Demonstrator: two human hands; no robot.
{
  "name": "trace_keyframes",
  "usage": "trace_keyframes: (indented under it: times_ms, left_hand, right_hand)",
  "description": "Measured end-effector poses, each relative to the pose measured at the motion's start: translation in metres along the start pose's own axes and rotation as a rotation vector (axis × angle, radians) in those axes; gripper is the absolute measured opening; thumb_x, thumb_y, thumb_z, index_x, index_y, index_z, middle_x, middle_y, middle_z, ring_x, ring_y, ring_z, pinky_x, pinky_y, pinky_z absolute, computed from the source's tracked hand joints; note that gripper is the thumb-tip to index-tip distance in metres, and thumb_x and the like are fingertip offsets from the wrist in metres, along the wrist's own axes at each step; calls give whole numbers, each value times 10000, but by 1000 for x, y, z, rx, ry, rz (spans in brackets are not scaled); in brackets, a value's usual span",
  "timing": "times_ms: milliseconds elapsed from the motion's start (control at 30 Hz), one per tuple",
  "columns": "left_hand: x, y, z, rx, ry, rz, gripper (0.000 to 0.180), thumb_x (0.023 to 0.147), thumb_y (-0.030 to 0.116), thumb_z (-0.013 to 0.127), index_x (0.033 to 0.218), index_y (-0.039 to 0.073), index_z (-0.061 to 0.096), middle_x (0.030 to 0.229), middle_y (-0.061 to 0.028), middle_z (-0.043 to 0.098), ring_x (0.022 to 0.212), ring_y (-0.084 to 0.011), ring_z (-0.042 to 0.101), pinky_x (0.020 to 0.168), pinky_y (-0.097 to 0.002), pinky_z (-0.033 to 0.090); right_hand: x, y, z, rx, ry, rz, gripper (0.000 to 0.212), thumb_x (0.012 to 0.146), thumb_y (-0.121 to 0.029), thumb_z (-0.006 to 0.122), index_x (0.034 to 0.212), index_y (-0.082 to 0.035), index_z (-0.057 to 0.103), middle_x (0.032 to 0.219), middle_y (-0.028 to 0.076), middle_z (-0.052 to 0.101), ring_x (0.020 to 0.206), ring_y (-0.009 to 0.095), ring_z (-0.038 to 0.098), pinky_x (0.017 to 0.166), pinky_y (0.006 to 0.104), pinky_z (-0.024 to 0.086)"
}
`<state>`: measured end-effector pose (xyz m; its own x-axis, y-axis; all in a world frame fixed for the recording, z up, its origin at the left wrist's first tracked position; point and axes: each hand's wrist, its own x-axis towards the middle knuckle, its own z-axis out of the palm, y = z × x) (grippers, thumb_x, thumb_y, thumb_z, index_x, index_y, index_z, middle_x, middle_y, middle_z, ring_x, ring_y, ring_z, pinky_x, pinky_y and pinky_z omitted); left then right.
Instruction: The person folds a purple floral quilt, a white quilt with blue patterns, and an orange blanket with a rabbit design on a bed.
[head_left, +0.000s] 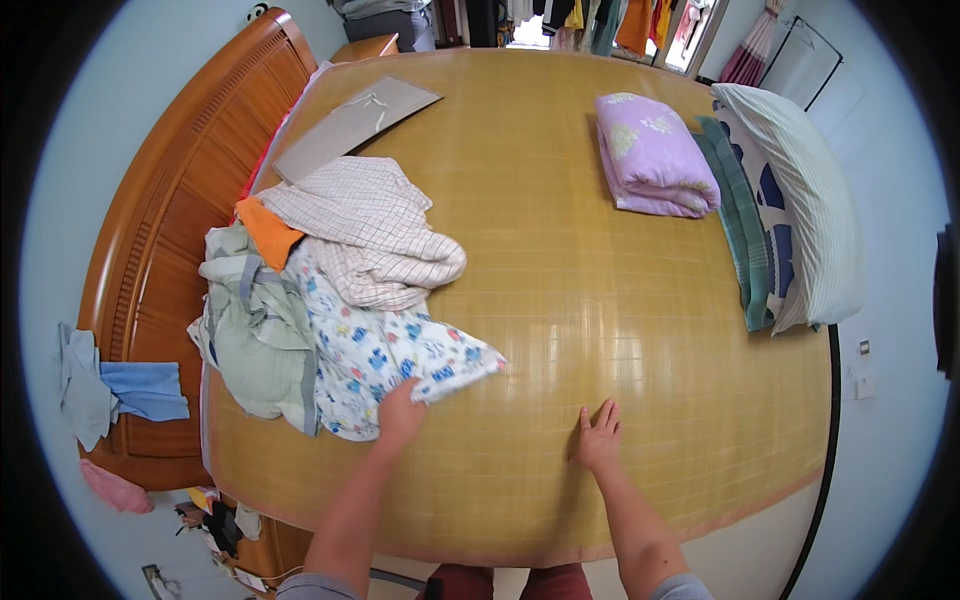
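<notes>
My left hand [402,408] is closed on the near edge of a white cloth with blue and red prints [372,345], one corner of which points right. A checked cream cloth [355,225] lies bunched over its far part. Left of it is a crumpled pale green cloth with grey bands [255,345], and an orange piece of fabric [268,233] sits between them. My right hand [600,437] has its fingers stretched out, just above or touching the yellowish woven bed mat [540,290]; which one I cannot tell. Nothing is in it.
A flat grey-brown board [355,125] lies beyond the cloths. Folded pink bedding [655,155] rests at the far right, beside a green folded cloth [735,220] and a striped pillow [810,200]. The carved wooden headboard [190,230] borders the left, with blue cloths [145,390] hanging there.
</notes>
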<state>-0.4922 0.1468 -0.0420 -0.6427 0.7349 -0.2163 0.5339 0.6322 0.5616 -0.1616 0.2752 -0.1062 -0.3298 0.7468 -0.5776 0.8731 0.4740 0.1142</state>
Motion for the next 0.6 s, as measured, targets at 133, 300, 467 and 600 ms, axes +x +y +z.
trace_keyframes:
  times_ms: [133, 300, 467, 600]
  left_hand:
    - [-78, 18, -4, -151, -190, 114, 409, 700, 90, 588, 1109, 66, 592, 987, -201, 626, 903, -348, 607, 783, -365, 485]
    - [-179, 59, 35, -439, -625, 251, 426, 742, 98, 569, 1165, 47, 555, 1033, -179, 614, 891, -296, 611, 801, -341, 474]
    - [-252, 62, 84, -377, -1054, 488, 540, 802, 156, 562, 1314, 67, 414, 1165, -190, 487, 972, -314, 542, 870, -372, 433]
    - [-249, 52, 75, -287, -891, 551, 492, 781, 169, 593, 1252, 72, 489, 1132, -190, 503, 1037, -319, 514, 904, -391, 418]
  right_hand:
    - [2, -10, -9, 206, 36, 17, 898, 725, -468, 677, 1421, -113, 234, 1451, 309, 4, 1362, 419, 45, 1095, 451, 161]
    - [-13, -4, 6, 1473, -105, -6, 751, 874, -450, 544, 1346, 76, 289, 1389, 219, 334, 1262, 274, 370, 999, 310, 341]
    - [-99, 3, 17, 2183, -514, 22, 751, 868, -584, 439, 1254, 60, 449, 1233, 168, 526, 1122, 248, 511, 967, 366, 393]
    - [-165, 39, 60, 2097, -618, 211, 729, 844, -567, 509, 1258, 31, 457, 1142, 143, 593, 1024, 245, 580, 904, 355, 444]
